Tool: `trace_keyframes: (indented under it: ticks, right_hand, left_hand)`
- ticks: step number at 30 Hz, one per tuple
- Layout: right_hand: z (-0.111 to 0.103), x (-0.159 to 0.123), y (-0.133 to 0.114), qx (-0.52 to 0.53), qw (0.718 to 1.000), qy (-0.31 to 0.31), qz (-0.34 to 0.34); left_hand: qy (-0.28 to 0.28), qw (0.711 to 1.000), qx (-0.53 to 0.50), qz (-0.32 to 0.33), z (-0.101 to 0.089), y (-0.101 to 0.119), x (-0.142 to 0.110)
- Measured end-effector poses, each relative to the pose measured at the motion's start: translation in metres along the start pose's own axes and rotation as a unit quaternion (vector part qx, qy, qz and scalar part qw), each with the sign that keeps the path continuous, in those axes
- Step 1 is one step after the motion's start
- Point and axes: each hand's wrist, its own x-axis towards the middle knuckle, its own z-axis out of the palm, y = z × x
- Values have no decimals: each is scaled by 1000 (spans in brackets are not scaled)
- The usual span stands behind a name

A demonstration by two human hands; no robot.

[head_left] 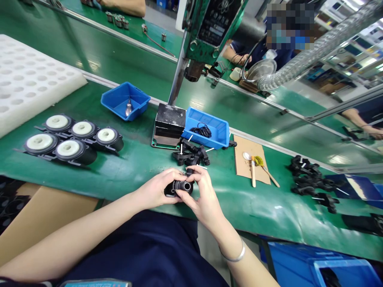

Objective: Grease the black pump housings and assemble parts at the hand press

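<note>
"What's that worker gripping?"
"A black plastic fitting with a ribbed, tubular mouth (182,185), on the near side of the black rectangular metal block (171,115)."
"Both hands?"
"Yes. The bare left hand (160,186) is closed round one side; the bare right hand (205,195) has thumb and fingers curled about the mouth."
"And right of the block?"
"A long blue plastic tray (209,142) with thin black rings (204,130) inside."

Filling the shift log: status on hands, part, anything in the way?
Left hand and right hand both gripping black tubular plastic fitting. Open tube end showing between hands. Small black plastic pieces clustered just beyond the hands.
</note>
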Motion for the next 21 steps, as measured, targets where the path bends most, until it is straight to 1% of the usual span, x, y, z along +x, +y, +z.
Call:
trace_keyframes:
  ticks: [5,7,9,10,11,12,14,15,17,19,21]
  right_hand:
    - [0,-1,-1,1,1000,-1,6]
    - [-5,1,-5,-9,1000,-26,15]
    - [-19,7,-10,-17,998,-65,17]
    - [-29,12,-13,-15,997,-80,11]
    - [-42,19,-17,-11,996,-85,0]
    - [-56,29,-20,-10,997,-76,-16]
    - [-87,57,-26,-18,998,-16,-61]
    - [-103,77,-30,-25,995,32,-89]
    - [-135,124,-40,-18,980,139,-139]
    - [-164,181,-57,3,958,215,-192]
    - [-187,236,-82,9,958,201,-207]
  left_hand:
    - [10,1000,12,7,2,-2,1]
    - [23,999,17,25,4,-1,-1]
    - [37,998,24,44,1,4,-1]
    - [43,997,31,50,-4,10,0]
    - [47,997,40,56,-12,17,2]
    - [52,995,52,62,-23,24,6]
    - [76,991,80,76,-51,39,20]
    - [97,987,94,81,-67,44,30]
    - [142,981,109,67,-97,48,56]
    - [159,983,93,23,-119,42,84]
    - [149,988,42,-25,-131,29,111]
